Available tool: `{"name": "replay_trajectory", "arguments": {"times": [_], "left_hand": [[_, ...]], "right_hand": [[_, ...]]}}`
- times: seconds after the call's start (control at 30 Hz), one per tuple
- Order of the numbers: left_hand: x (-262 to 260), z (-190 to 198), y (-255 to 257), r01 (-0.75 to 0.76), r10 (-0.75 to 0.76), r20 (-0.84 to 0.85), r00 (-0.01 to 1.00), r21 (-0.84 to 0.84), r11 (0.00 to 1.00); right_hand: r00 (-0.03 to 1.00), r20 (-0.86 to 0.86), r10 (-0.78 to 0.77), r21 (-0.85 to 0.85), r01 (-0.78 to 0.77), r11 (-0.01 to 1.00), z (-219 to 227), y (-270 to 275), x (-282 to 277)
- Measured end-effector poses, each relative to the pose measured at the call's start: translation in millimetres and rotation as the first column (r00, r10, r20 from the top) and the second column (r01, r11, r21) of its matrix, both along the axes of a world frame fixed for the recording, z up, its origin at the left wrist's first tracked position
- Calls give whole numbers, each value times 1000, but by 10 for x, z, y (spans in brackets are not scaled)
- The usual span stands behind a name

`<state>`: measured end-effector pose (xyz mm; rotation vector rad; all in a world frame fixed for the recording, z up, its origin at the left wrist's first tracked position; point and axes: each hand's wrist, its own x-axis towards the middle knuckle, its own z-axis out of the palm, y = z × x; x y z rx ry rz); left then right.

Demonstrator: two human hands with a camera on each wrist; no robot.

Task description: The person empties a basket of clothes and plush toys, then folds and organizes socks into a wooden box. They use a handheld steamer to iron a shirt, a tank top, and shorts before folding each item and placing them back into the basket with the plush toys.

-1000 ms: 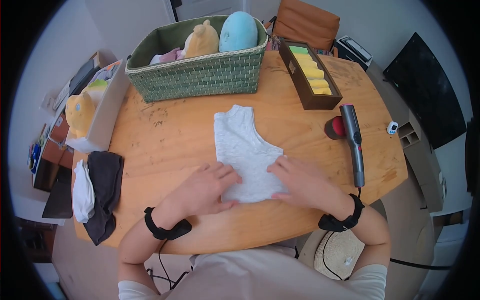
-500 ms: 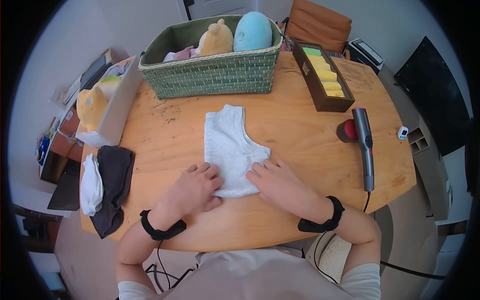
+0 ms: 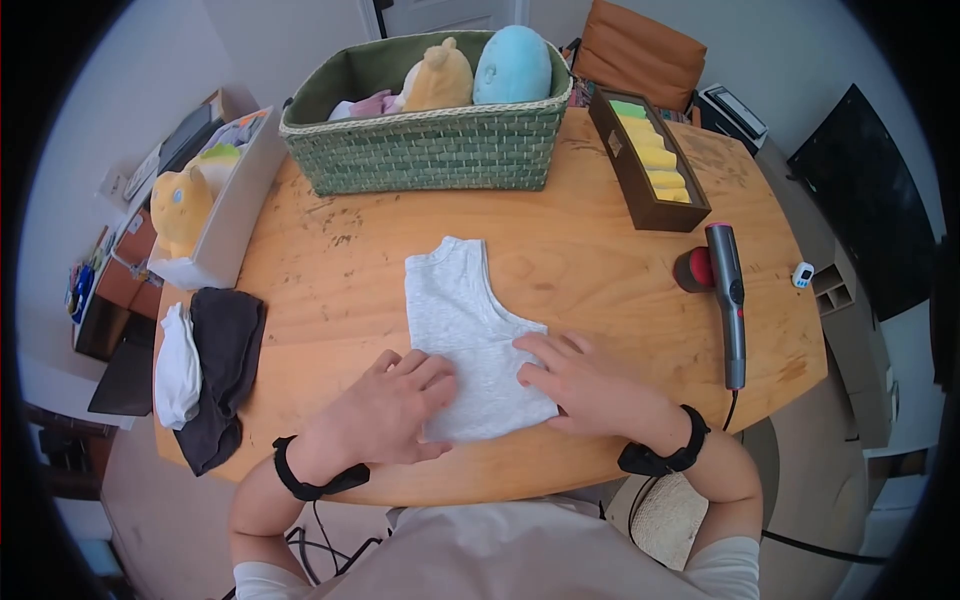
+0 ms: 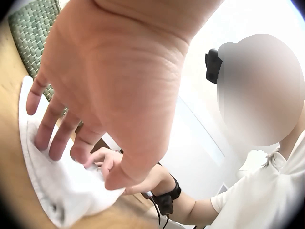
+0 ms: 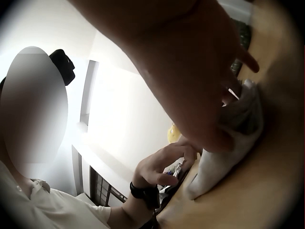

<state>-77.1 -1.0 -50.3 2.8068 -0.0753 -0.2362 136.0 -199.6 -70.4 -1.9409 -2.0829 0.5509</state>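
A light grey sleeveless top [image 3: 450, 300], apparently folded, lies on the wooden table [image 3: 330, 270] in front of the person. The left hand [image 3: 390, 405] rests on the top's lower left side; in the left wrist view its fingers [image 4: 45, 131] are spread and nearly straight against the cloth. Opposite it, the right hand [image 3: 595, 385] lies over the lower right edge with fingers slightly bent on the fabric. In the right wrist view the cloth [image 5: 221, 164] rises in a loose fold near the right thumb, which is in shadow.
A green woven basket [image 3: 430, 155] with plush toys stands at the back. Left are a white bin [image 3: 235, 215] and dark folded clothing [image 3: 225, 350] beside a white cloth [image 3: 178, 370]. Right are a brown box [image 3: 650, 210] of yellow cloths and a corded grey styling tool [image 3: 730, 300].
The grey top has slid toward the person, both hands moving nearer with it over the last half second. Earlier the head view shifted slightly, so everything appears displaced to the right.
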Motion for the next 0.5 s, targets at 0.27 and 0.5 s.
{"name": "replay_trajectory", "arguments": {"times": [0.27, 0.5], "left_hand": [[-42, -257, -18, 19, -90, 272, 958, 254, 967], [116, 10, 481, -194, 181, -77, 980, -554, 810]], "right_hand": [[1000, 5, 0, 72, 0, 997, -163, 35, 191], [808, -547, -218, -182, 139, 973, -108, 265, 524]]}}
